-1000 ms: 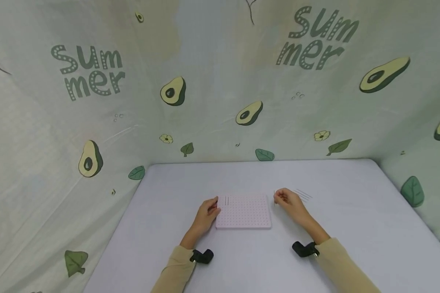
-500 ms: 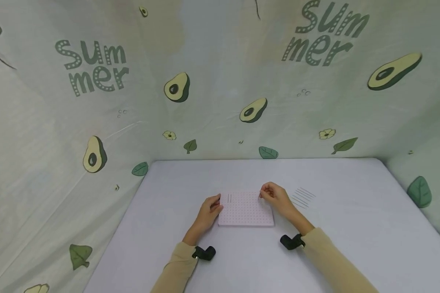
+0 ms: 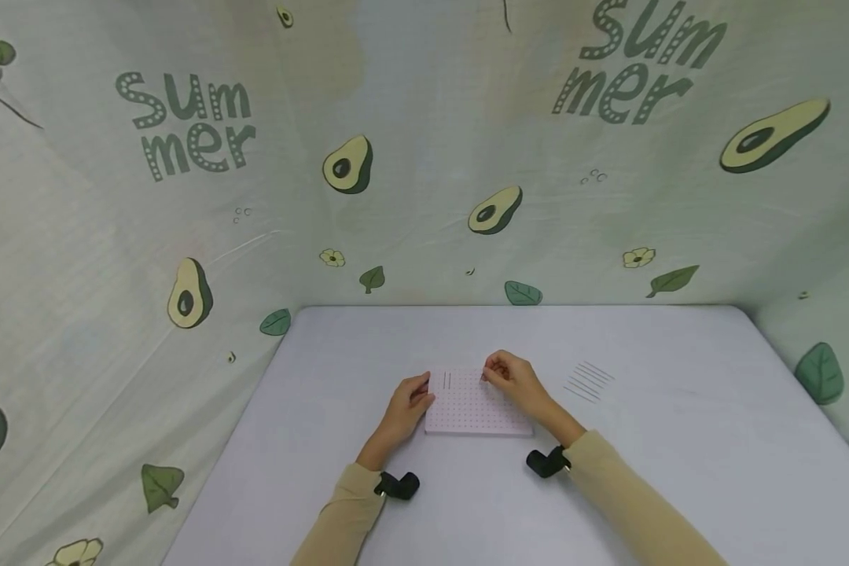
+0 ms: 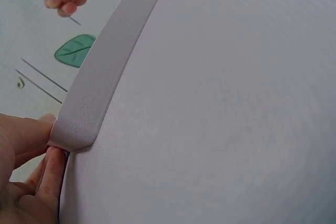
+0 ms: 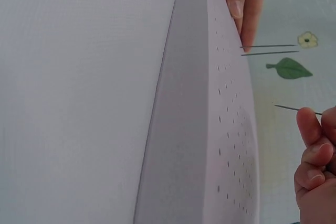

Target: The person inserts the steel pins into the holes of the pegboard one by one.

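Note:
A pale pink pegboard [image 3: 477, 415] with rows of small holes lies on the table. My left hand [image 3: 399, 410] holds its left edge; the left wrist view shows thumb and fingers [image 4: 52, 174] pinching the board's corner. Two thin metal pins [image 5: 269, 50] stand upright in the board near that hand. Between thumb and fingertips, my right hand [image 3: 515, 381] pinches another thin metal pin [image 5: 286, 108]. That hand is over the far edge of the board, right of the standing pins, and the pin's free end points down, apart from the board in the right wrist view.
Several loose pins [image 3: 589, 381] lie in a slanted row on the white table [image 3: 651, 440], right of the board. A cloth printed with avocados and leaves [image 3: 410, 259] hangs behind the table. Black wrist cameras [image 3: 548, 462] sit on both wrists.
My right hand has carried its pin leftward from beside the loose pins to above the board's far edge. The left hand stays at the board's edge. The head view has shifted slightly.

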